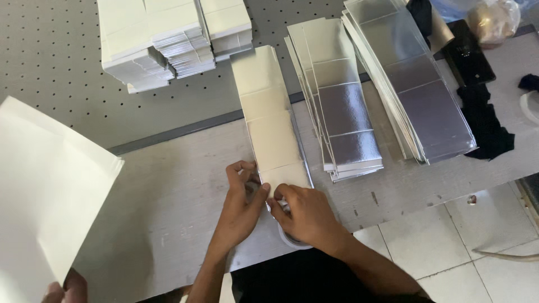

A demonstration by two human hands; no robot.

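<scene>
While both hands (275,207) pinch it | silver card strip (272,120) extends away from fingertips

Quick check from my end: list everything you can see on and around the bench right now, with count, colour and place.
Silver card strip: one, pale silver, creased into panels, centre of the bench, near end under both hands.
Silver card stacks: two, shiny silver, fanned, right of the strip.
White card stacks: several piles, white, top left on the perforated grey board.
White sheets: a few, white, far left, held up by another person's hand.
Tape roll: one, whitish, at the near bench edge, mostly hidden by the right hand.
Black cloth: one, black, right side.
Black flat object: one, top right.
Plastic bag: one, clear, top right corner.
Bench: one, grey.
Left hand: pinching the strip's near end.
Right hand: pressing the same end.
</scene>
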